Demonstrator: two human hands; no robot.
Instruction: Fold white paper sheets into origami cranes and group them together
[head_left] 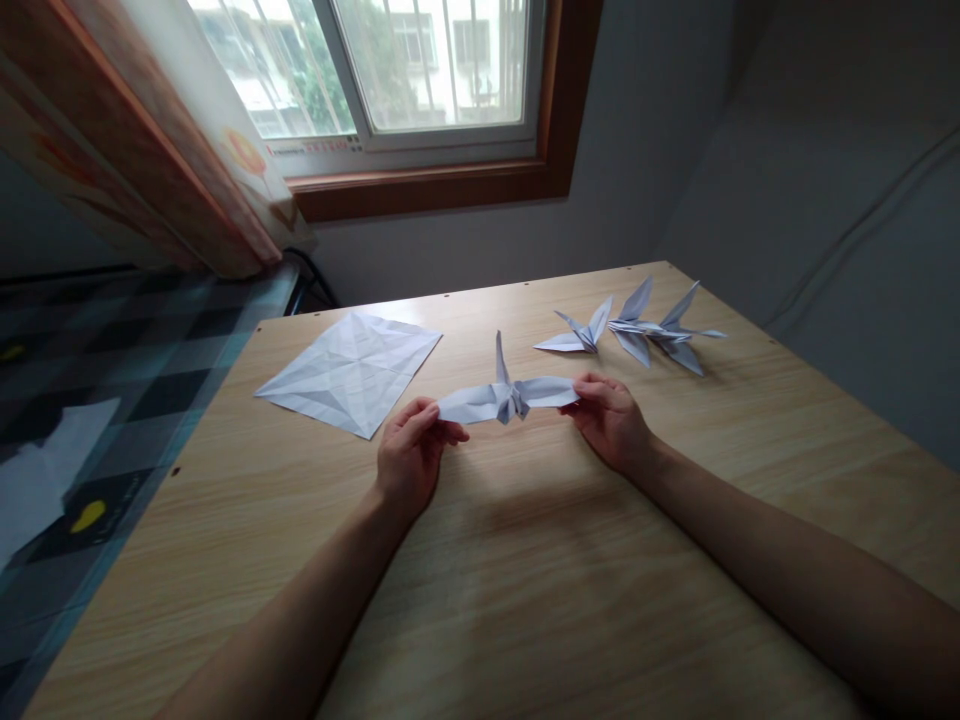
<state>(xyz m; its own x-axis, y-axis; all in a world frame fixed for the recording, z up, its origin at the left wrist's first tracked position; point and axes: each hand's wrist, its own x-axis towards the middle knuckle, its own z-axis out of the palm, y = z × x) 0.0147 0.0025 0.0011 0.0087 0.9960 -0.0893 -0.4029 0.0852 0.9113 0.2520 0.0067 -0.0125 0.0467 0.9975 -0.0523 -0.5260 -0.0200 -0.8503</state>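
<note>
Your left hand (409, 450) and right hand (609, 418) pinch a paper crane (511, 402) by its wings (471, 403), creased sheet (349, 372), folded birds (666, 333) on the tabletop (480, 600)

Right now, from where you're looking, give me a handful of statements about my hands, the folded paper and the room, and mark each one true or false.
1. The left hand and right hand hold one paper bird by its wings. True.
2. The wings are folded together. False: they are spread out to either side.
3. A creased sheet and other folded birds lie on the table. True.
4. The sheet lies to the right of those other birds. False: it lies to their left.
5. A curtain hangs beside the window. True.
6. The table's top is solid black. False: it is pale wood grain.
</note>
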